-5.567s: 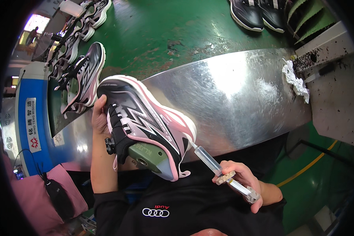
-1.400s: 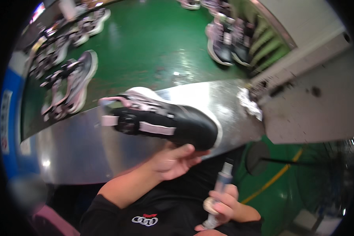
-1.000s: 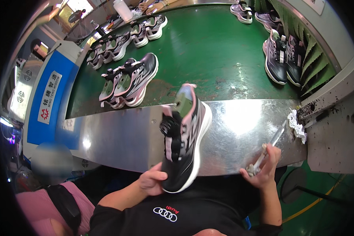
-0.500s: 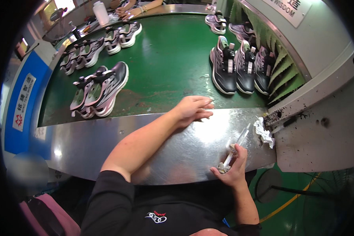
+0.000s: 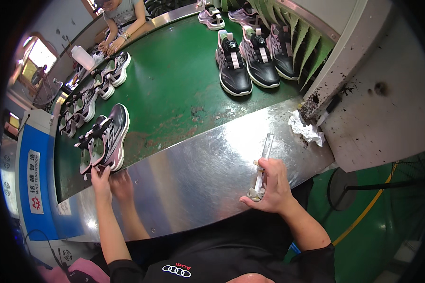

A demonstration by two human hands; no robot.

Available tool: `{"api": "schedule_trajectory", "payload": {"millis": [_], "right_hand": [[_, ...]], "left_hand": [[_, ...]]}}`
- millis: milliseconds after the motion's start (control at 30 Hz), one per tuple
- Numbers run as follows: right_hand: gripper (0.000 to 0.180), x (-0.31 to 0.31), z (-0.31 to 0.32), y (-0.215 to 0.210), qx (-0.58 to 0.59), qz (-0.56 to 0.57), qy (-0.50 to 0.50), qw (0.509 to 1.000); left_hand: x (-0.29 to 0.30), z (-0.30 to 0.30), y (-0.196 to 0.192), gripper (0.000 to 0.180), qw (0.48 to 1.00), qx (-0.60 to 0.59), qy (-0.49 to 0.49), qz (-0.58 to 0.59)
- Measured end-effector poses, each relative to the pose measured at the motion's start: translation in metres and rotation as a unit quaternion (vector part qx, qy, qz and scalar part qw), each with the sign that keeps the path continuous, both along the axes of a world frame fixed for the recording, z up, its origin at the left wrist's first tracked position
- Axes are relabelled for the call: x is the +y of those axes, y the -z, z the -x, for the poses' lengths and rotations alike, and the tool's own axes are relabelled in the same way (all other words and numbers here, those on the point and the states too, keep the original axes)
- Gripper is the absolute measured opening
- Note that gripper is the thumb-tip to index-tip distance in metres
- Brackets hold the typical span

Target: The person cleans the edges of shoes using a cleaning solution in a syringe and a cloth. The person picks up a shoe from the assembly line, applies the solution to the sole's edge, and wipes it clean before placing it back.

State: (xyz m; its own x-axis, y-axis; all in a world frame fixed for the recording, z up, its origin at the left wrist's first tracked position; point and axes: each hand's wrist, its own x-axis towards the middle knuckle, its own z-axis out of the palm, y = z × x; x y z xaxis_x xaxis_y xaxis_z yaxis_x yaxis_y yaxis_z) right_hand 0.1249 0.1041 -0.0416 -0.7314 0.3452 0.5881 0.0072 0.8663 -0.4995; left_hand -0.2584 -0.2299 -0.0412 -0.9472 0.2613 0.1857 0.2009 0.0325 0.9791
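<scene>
My left hand (image 5: 101,183) reaches to the front left, its fingertips closed on the heel of a black and pink sneaker (image 5: 112,137). A second sneaker (image 5: 86,158) stands close beside it on the left. Over the metal ledge, my right hand (image 5: 275,187) is wrapped round a slim syringe-like tool (image 5: 268,146). The tool has a clear tube pointing away from me and a white shaft; greyish lumps show at its near end.
The green conveyor belt (image 5: 174,80) carries more sneakers (image 5: 233,70) at right, by green strip curtains (image 5: 311,52), and along its left side. Crumpled white paper (image 5: 306,129) lies on the metal ledge (image 5: 193,174). Another person (image 5: 123,23) leans at the far left beside a white bottle (image 5: 82,57).
My left hand has swung from the middle of the ledge to the sneaker at left and taken its heel. The right hand still holds the tool. The view has turned left.
</scene>
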Motion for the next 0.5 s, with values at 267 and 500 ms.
{"api": "schedule_trajectory", "payload": {"millis": [267,500], "right_hand": [[0.088,-0.008,0.0,-0.001,-0.005,-0.005,0.024,1.0],[0.088,-0.006,-0.005,0.002,-0.018,0.008,0.021,1.0]], "left_hand": [[0.055,0.024,-0.017,0.06,0.999,-0.002,0.011,0.045],[0.029,-0.079,-0.062,0.084,0.986,-0.076,0.14,0.044]]}}
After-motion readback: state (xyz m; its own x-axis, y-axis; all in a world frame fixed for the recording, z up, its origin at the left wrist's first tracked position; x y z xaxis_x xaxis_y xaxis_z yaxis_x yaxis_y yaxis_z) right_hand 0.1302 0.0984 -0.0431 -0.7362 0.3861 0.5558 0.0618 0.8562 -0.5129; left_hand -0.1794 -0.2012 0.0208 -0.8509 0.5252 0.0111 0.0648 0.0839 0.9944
